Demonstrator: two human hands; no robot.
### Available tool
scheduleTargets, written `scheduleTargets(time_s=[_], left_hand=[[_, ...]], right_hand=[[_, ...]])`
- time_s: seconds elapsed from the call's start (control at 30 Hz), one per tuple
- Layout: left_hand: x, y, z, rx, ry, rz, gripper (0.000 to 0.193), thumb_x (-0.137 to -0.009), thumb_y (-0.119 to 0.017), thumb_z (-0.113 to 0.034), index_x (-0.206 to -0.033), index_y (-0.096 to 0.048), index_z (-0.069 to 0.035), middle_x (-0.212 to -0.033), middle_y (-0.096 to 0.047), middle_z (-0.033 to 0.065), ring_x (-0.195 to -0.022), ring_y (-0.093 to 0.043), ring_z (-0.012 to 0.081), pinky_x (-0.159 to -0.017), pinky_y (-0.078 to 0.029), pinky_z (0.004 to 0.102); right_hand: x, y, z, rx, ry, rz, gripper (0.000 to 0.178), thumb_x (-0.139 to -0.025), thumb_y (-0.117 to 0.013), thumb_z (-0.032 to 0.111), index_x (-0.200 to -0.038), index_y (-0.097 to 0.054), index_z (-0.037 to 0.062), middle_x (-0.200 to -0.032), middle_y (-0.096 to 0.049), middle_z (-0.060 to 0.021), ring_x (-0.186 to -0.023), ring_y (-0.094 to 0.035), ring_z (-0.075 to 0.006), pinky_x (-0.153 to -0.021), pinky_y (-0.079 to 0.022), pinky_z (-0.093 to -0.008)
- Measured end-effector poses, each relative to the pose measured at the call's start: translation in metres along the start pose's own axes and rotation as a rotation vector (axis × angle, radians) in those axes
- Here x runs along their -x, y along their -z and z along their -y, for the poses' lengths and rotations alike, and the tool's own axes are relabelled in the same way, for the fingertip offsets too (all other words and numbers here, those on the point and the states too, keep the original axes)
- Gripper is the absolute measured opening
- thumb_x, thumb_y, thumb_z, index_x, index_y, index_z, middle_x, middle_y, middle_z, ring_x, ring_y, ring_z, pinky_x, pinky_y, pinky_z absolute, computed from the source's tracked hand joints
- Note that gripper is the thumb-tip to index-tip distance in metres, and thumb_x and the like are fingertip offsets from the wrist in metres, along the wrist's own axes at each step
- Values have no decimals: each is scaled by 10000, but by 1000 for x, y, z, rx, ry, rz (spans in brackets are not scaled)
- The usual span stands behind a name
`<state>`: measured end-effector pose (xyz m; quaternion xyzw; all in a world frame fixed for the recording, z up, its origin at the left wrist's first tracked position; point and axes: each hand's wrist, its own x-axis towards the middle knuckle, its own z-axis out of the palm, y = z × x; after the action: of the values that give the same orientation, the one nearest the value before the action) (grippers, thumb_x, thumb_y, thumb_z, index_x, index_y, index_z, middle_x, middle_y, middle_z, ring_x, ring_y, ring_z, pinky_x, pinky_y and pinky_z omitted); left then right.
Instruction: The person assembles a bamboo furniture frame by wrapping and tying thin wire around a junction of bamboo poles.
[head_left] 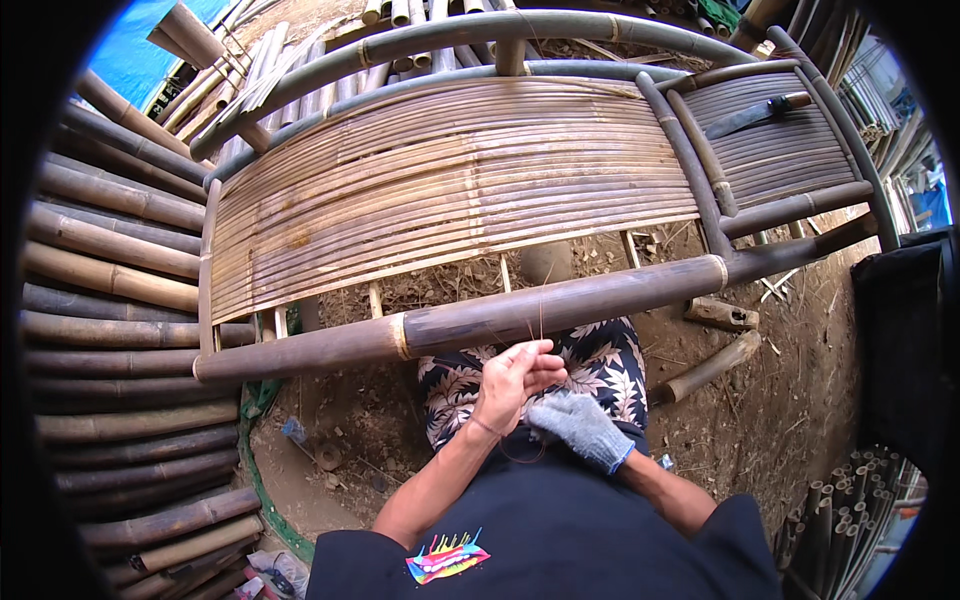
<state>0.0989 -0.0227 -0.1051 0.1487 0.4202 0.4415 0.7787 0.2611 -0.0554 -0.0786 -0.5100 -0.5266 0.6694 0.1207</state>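
Thin cord (541, 318) is being pinched here by the left hand (515, 380); the gloved right hand (582, 429) can't be read.

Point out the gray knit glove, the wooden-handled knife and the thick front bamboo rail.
Gray knit glove (583, 425), head view: main body, beyond the cuff.
Wooden-handled knife (740, 118), head view: blade.
Thick front bamboo rail (470, 323), head view: dark outer surface.
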Motion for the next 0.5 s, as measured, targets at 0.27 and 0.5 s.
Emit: scheduleTargets(time_s=[0.27, 0.5], left_hand=[[-24, -14, 4, 165, -71, -156, 272, -1025, -575, -254, -1146, -642, -19, -835, -626, 8, -611, -524, 54, -546, -483, 238], [-27, -16, -1, 146, -189, -233, 281, -1026, -573, -262, -1129, -636, -8, -819, -639, 21, -582, -532, 59, -517, -492, 240]], right_hand=[[-3, -1, -31, 604, 620, -11, 103, -929, -542, 158, -959, -597, 76, -823, -628, -169, -794, -630, -373, -651, -477, -456], [-2, -8, -9, 509, 273, 7, 298, -958, -533, 333, -929, -688, 80, -896, -692, -164, -825, -660, -367, -691, -508, -475]])
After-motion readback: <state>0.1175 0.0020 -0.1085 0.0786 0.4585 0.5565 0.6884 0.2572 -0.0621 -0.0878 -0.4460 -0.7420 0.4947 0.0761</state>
